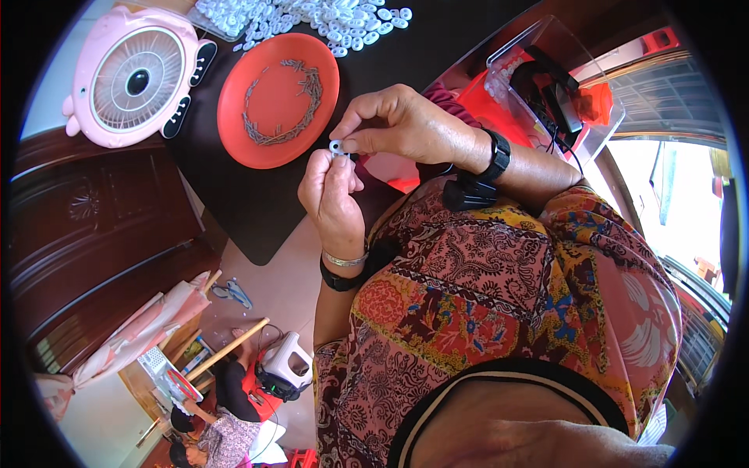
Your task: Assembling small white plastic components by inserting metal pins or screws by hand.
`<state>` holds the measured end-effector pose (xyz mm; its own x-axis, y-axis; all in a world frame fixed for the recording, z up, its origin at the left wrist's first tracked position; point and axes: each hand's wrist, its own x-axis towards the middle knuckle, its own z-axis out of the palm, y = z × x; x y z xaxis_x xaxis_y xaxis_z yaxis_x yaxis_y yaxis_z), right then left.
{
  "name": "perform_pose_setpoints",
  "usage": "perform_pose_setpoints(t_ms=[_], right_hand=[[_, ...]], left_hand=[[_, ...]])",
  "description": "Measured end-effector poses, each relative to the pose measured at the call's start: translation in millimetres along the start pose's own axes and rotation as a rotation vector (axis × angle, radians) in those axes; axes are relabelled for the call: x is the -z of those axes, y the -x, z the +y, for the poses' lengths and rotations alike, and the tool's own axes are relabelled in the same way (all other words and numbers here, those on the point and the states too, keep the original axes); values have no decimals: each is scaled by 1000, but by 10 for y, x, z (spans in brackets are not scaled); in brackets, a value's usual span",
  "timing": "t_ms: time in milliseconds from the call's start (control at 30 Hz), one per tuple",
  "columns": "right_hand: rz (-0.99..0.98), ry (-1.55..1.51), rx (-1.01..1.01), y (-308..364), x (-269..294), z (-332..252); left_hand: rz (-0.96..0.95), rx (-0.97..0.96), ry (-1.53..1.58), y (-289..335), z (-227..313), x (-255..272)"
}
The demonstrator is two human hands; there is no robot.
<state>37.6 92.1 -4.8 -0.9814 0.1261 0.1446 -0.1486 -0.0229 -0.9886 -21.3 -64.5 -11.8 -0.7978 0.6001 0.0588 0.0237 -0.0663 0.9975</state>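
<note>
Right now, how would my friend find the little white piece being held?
On the dark table, find the round orange-red plate. Just past its lower right edge, the left hand and right hand meet. The little white piece is pinched there in the fingers, while the other white pieces lie piled at the picture's top.
</note>
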Motion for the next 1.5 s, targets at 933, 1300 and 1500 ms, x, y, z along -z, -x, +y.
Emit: perform_pose_setpoints(t_ms=[933, 1300, 1500], right_hand=[[4, 222, 235, 50, -16, -64], [63, 517, 465, 59, -84, -103], [60, 527, 498, 44, -65, -89]], left_hand=[[-23, 101, 159, -52, 33, -35], [44, 39, 187, -41, 53, -59], [76, 5, 94, -40, 75, -99]])
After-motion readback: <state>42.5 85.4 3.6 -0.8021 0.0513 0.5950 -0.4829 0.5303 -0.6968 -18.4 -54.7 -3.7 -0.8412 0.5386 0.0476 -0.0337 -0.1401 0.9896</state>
